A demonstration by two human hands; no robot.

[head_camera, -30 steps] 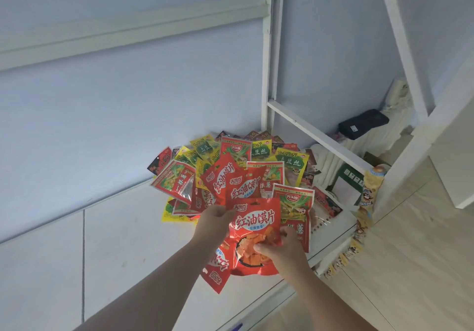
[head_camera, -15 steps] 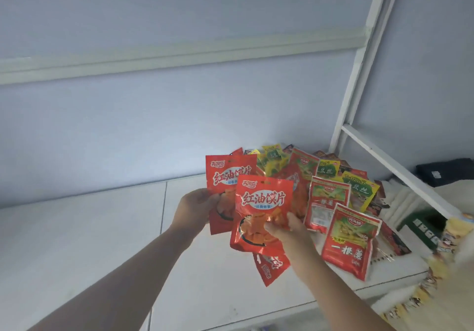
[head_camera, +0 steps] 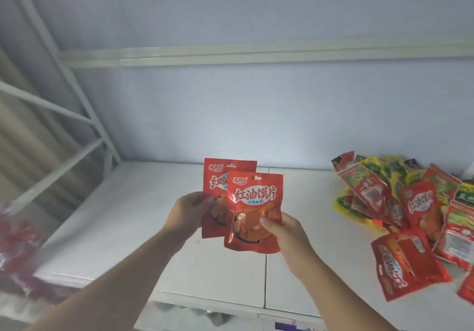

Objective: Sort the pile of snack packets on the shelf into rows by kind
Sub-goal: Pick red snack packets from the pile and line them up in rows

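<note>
Two matching red snack packets with white lettering are held upright above the white shelf (head_camera: 128,218). My left hand (head_camera: 187,215) grips the rear red packet (head_camera: 215,177) by its left side. In front of it and overlapping it, the front red packet (head_camera: 254,202) is held at its lower right by my right hand (head_camera: 284,230). The mixed pile of snack packets (head_camera: 410,207), red, green and yellow, lies at the right end of the shelf, apart from both hands. One red packet (head_camera: 407,264) lies flat at the pile's near edge.
White frame bars (head_camera: 59,115) cross at the left end of the shelf. A white rail (head_camera: 256,54) runs along the pale blue back wall. Blurred red packaging (head_camera: 15,248) shows at the lower left edge. The shelf's front edge (head_camera: 210,302) lies below my arms.
Both hands have carried the two red packets leftward away from the pile. The view has swung left, so the pile now sits at the right edge and the left frame bars appear.
</note>
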